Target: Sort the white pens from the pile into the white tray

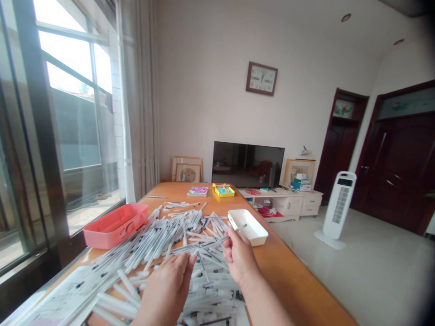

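Observation:
My right hand [238,253] is closed in a pinch around a slim pen [217,241], beside the near left edge of a white tray [261,236]. The pen slants down to the left, toward my other hand. My left hand [173,276] hovers over the pile with thumb and fingers pressed together; what lies in its pinch is hidden. Around and under both hands spreads a heap of clear and white pen barrels [152,244], many with dark tips. One small dark piece [244,225] rests inside the tray.
A pink bin [112,228] stands at the table's left side. Toward the far end lie a single pen [157,197], a colourful booklet [197,191] and a yellow box [224,192]. The table's right edge [306,271] drops to the floor, where a white tower fan [339,206] stands.

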The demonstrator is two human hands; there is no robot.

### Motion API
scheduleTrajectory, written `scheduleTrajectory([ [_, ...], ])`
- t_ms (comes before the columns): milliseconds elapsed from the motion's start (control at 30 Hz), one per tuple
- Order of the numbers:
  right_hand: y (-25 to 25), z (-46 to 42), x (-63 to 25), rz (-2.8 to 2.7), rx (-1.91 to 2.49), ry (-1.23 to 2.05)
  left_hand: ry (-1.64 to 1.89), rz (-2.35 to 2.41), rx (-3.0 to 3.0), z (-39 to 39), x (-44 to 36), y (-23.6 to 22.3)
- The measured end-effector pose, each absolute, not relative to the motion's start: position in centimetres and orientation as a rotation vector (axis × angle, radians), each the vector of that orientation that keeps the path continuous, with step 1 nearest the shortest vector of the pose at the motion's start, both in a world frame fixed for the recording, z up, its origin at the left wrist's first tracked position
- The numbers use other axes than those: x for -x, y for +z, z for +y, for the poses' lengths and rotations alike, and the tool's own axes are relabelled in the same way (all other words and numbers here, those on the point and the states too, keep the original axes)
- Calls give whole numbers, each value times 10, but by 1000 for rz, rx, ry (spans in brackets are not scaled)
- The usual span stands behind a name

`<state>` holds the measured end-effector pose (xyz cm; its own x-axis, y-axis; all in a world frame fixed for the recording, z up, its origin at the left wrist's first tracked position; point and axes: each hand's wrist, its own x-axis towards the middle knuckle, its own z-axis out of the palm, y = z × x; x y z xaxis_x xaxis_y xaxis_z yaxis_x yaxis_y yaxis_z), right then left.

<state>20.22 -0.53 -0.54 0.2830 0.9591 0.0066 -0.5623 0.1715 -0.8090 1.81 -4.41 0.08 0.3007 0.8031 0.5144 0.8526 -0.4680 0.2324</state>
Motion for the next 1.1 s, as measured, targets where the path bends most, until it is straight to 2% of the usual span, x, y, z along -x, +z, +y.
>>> scheduleTrajectory([
  [533,-13,-8,-201,-788,930,1141,-1070,-1710,2549,-26,5,-1],
  [833,-9,-22,-181,-924,904,1288,-1328,-1463,2641,-34,-1,-2],
  [1100,-1,-32,-170,-1107,923,1280,-1398,-1513,2754,-34,-5,0],
])
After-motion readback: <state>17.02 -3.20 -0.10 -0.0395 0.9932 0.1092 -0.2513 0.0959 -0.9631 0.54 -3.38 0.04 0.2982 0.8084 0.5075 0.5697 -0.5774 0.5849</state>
